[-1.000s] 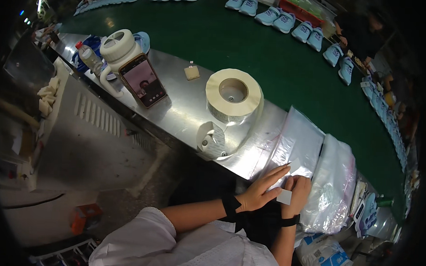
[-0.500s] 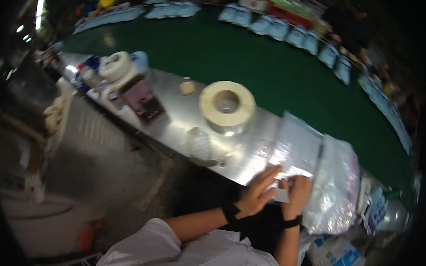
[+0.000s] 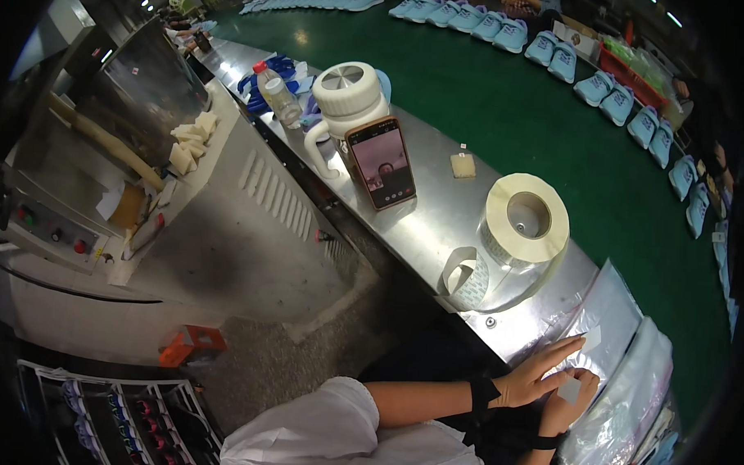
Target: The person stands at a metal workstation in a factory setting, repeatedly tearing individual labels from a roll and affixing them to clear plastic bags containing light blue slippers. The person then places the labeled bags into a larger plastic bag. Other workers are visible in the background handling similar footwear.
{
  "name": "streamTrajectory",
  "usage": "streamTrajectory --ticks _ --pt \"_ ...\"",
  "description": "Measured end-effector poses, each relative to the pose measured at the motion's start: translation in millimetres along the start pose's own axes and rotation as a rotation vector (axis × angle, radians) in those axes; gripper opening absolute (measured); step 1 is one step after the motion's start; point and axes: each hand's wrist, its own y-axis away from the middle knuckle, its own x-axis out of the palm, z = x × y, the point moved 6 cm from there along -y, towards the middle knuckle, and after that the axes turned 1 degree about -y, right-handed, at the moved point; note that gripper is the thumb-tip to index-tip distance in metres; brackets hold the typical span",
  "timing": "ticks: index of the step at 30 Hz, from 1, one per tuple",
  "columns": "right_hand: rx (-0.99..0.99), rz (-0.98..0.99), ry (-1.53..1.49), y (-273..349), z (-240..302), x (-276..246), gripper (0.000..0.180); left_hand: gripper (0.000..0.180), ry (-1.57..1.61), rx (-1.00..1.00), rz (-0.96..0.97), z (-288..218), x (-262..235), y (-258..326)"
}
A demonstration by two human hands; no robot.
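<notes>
Right hand [image 3: 564, 413] has a small, flat, white, four-sided slip [image 3: 570, 391] against it.

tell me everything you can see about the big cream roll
The roll is a thick, cream, paper-like ring around an open, brown, cardboard-looking core. It lies flat on the metal bench beside the green surface, one flat face up; faint marks show on its outer side. A curled pale strip sits below left of it in view and seems to run back to it. The left hand and right hand are apart from it.
</notes>
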Motion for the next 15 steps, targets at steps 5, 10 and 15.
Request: streamTrajectory --ticks 5,10,15 --pt "-0.03 -0.069 0.035 -5 17 -2 0.02 0.061 0.176 -0.03 -0.062 6 -5 1" --pt "-0.006 -0.017 0.042 1 -3 -1 0.019 0.06 0.025 -0.031 -0.006 5 -3 0" --pt "-0.062 -0.057 -0.17 3 -9 6 0.011 0.056 -0.084 -0.017 0.0 9 -5 5"
